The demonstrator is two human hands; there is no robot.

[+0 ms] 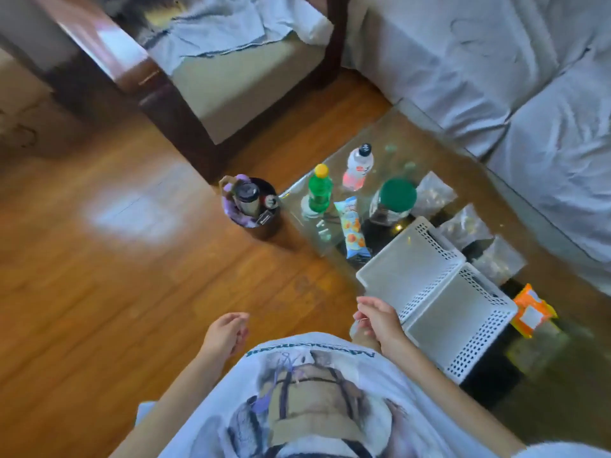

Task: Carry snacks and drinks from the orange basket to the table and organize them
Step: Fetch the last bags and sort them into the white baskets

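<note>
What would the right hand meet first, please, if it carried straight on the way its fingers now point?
The right hand points up and left in the picture, past the corner of the white perforated basket. Beyond it lies only bare wooden floor, so the way looks free, though depth is hard to judge.

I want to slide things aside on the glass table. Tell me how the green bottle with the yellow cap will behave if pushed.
The green bottle stands upright, tall and narrow, so a push near the cap would probably tip it. The glass table looks smooth, so a low push likely slides it. On its side it would probably roll.
</note>
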